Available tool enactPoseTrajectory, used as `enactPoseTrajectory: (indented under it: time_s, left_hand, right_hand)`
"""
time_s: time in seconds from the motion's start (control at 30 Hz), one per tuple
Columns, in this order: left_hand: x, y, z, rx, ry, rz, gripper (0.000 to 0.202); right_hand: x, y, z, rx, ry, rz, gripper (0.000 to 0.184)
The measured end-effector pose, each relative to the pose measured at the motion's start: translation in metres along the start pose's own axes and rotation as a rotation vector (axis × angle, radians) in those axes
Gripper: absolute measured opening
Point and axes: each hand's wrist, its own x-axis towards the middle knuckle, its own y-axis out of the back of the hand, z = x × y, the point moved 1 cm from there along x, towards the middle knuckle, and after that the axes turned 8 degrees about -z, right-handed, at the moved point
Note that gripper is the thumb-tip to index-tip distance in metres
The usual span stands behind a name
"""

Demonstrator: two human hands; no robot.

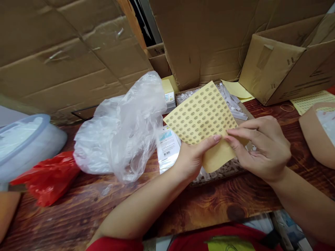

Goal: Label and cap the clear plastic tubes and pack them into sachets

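A yellow sticker sheet (201, 113) with rows of small dark oval stickers is held up in front of me; its lower strip is bare. My left hand (192, 153) grips its lower left, thumb on the front and the other fingers hidden behind. At the lower right edge of the printed rows, my right hand (261, 150) has thumb and index finger pinched together against the sheet. Whether a sticker is between those fingertips is too small to tell. Behind and below the sheet is a shallow cardboard tray (251, 113) of small clear plastic pieces (230, 99).
Left of the tray lie printed packets (167, 148) and a crumpled clear plastic bag (117, 129). Farther left are a red bag (52, 177) and a plastic tub (49, 136). Cardboard boxes (269, 69) stand along the back. Another sticker sheet (311, 101) lies at right.
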Motion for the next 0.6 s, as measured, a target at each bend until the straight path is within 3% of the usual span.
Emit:
enactPoseTrajectory:
  time_s: [0.4,0.6]
  left_hand:
    - [-0.0009,0.0004,-0.0002,-0.072,-0.011,0.078,0.065]
    - [-0.0010,0.0005,-0.0015,-0.091,0.005,0.090,0.065]
  right_hand:
    - [-0.0002,-0.0077,-0.0070,0.150,-0.063,-0.030,0.020]
    - [0.0002,-0.0072,-0.0017,0.050,-0.056,-0.021,0.015]
